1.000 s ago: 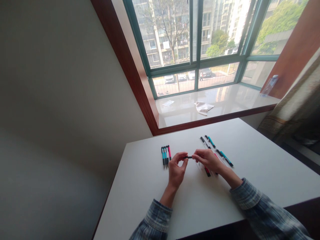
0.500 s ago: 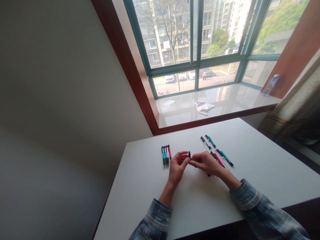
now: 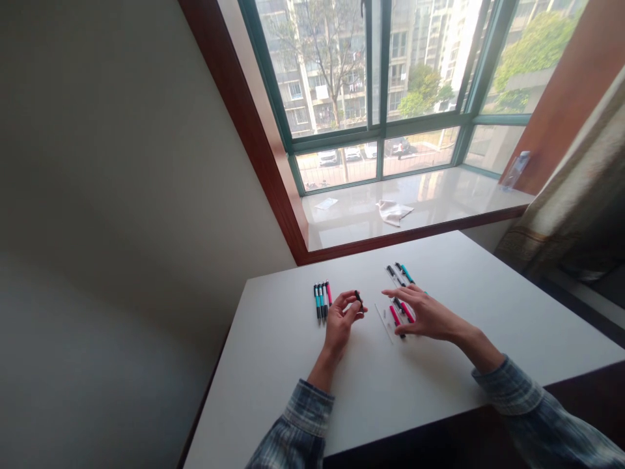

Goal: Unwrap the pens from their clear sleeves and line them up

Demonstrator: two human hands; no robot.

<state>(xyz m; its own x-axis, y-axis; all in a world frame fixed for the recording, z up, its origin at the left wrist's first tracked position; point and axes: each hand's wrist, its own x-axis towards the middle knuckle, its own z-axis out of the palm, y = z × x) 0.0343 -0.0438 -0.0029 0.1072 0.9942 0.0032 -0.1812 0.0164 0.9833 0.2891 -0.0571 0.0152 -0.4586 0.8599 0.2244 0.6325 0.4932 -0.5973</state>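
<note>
My left hand (image 3: 340, 318) pinches a small black pen part (image 3: 359, 298) between thumb and fingertips, just above the white table (image 3: 303, 384). My right hand (image 3: 424, 313) hovers flat with fingers spread over loose pen pieces (image 3: 396, 316): red and black barrels and a thin clear refill. Several assembled pens (image 3: 321, 299), teal, black and pink, lie side by side just left of my left hand. More teal and black pens (image 3: 401, 272) lie beyond my right hand.
A wide stone windowsill (image 3: 439, 195) runs behind the table with a crumpled white cloth (image 3: 393, 212), a small paper and a bottle (image 3: 516, 169) at the far right. A curtain (image 3: 576, 189) hangs at right. The wall stands close on the left.
My hands were joined on one pen piece; the right hand has let go and moved right, opening over the loose parts. The left hand keeps the black part.
</note>
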